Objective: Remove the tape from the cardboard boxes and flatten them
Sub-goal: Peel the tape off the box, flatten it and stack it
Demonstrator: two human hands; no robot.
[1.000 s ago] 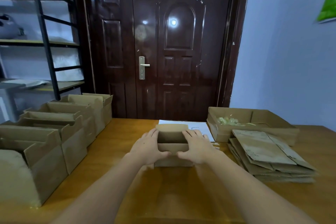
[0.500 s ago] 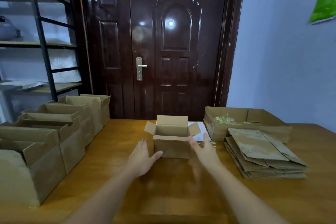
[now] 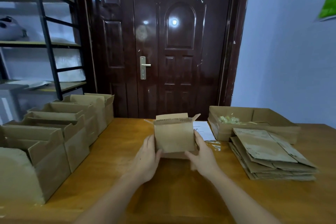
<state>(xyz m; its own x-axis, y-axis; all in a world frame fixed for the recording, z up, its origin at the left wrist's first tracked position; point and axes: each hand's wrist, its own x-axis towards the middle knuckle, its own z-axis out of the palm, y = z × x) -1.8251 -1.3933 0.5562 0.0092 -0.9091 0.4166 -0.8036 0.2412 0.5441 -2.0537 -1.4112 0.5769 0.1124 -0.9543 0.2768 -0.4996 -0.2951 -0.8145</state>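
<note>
Wooden tabletop (image 3: pixel 116 151) before a dark door, your left hand (image 3: pixel 145 160) and right hand (image 3: pixel 203 156) gripping an open-topped cardboard box (image 3: pixel 173 136) at twelve o'clock, flattened boxes (image 3: pixel 269 154) at three o'clock.

Dim; glare on door (image 3: pixel 174 22), edges warped.

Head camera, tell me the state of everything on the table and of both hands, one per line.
Small cardboard box: top flaps open, held between both hands.
Left hand: grips the box's left side.
Right hand: grips its right side.
Row of cardboard boxes: upright, open.
Flattened boxes: stacked.
Cardboard tray: holds crumpled tape.
Door: closed.
</note>
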